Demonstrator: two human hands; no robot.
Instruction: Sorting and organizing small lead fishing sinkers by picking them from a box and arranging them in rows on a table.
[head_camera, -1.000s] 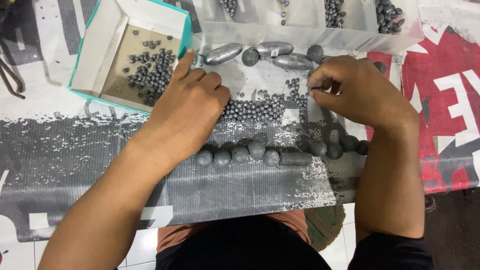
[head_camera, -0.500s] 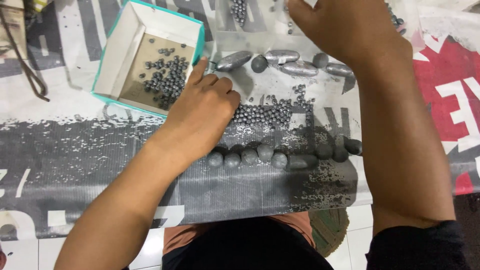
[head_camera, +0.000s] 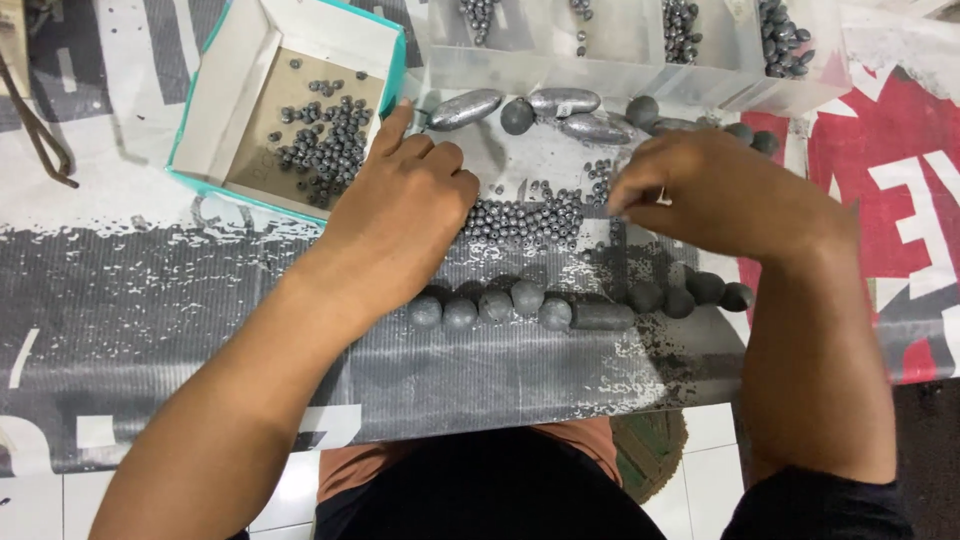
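- Head view: we see our left hand resting knuckles-up at centre frame, fingers curled loosely, its edge against the heap of small grey pellets; whether it grips any we cannot tell.
- Our right hand, right of centre, pinches thumb and fingertips together just above the pellets' right end; what it pinches is hidden.
- A row of larger round weights lies below both hands on the tabletop.
- A teal-edged box holding more pellets sits upper left.

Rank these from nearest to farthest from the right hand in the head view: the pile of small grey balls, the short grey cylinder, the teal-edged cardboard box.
1. Pile of small grey balls, just left of the right hand.
2. Short grey cylinder, below it, in the row.
3. Teal-edged cardboard box, far left, beyond the left hand.
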